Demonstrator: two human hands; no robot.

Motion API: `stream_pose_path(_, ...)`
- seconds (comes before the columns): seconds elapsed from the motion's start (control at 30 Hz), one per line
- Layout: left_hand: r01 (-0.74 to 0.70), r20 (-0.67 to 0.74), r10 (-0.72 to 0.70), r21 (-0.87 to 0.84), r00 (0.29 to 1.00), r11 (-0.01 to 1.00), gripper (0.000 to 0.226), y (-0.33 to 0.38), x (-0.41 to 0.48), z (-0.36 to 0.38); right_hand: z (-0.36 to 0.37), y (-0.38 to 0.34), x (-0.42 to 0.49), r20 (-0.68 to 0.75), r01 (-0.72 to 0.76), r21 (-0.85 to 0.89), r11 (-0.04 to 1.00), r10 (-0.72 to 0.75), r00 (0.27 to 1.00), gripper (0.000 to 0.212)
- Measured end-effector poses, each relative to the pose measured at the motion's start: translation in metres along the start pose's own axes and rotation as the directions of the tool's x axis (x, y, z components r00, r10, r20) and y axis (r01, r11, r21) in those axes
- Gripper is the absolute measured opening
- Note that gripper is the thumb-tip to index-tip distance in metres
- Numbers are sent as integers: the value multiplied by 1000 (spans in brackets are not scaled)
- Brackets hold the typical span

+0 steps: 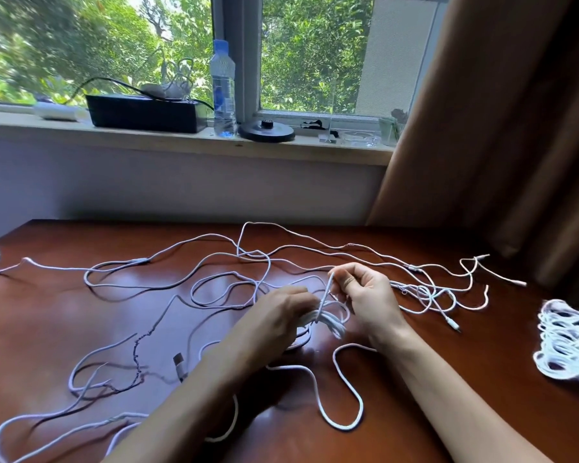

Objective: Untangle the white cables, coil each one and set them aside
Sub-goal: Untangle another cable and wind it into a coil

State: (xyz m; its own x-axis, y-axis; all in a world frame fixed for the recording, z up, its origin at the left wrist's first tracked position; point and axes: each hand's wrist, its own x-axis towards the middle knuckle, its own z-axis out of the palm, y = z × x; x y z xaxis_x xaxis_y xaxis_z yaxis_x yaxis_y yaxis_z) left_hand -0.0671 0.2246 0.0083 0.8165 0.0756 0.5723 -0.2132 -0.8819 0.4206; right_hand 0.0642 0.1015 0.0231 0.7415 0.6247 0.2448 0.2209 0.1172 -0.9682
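Several white cables (pixel 214 282) lie tangled across the brown table (pixel 47 312). My left hand (pixel 278 312) grips a small coil of white cable (pixel 328 320) at the table's middle. Just right of it, my right hand (pixel 368 292) pinches a strand of the same cable (pixel 326 295) that rises from the coil. A loose loop (pixel 341 396) trails toward me between my forearms. At the right edge lies a coiled bundle of white cable (pixel 569 342), apart from the tangle.
A window sill (pixel 188 142) behind the table holds a black box (pixel 144 111), a water bottle (pixel 223 88), a round black base (pixel 266 130) and small clear items. A brown curtain (pixel 498 128) hangs at the right.
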Motion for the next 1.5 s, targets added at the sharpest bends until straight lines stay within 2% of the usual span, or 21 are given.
stream_pose_path(0.2,25,-56,-35,-164,998,986,26,16,-1,1,-10,3,7,-76,-28,12,1000,28,997,23)
stream_pose_path(0.47,164,76,-147,-353,986,921,22,23,-4,2,-10,7,7,-15,-25,-2,1000,25,1000,18)
stream_pose_path(0.63,251,86,-243,-532,966,808,36,27,-4,2,-10,8,7,-11,-41,34,999,41,999,14)
stream_pose_path(0.73,255,31,-296,-597,955,761,28,27,-2,-1,-11,17,10,10,-56,-47,997,56,998,19)
stream_pose_path(0.83,255,-29,-367,-667,930,700,29,28,1,-1,-12,21,7,62,-36,-182,983,48,997,7)
stream_pose_path(0.93,290,-80,-481,-708,873,644,31,21,1,1,-14,16,2,150,36,-332,943,15,989,23)
stream_pose_path(1.03,359,-112,-570,-674,814,645,31,15,3,0,-10,13,-4,257,50,-379,924,53,965,19)
stream_pose_path(1.1,415,-148,-607,-603,780,681,33,12,2,-3,-7,12,-8,338,90,-395,914,53,939,17)
stream_pose_path(1.2,479,-273,-593,-386,757,788,36,7,0,-6,-3,11,-12,444,187,-373,909,-2,896,14)
stream_pose_path(1.33,523,-387,-549,-182,741,833,44,-1,-1,-5,3,12,-12,532,373,-438,818,-98,841,16)
stream_pose_path(1.43,521,-411,-529,-141,743,842,47,-2,-1,-5,3,15,-13,543,448,-474,758,-149,827,23)
stream_pose_path(1.5,552,-384,-570,-167,727,817,47,-5,-1,-6,2,16,-13,518,502,-517,693,-213,828,28)
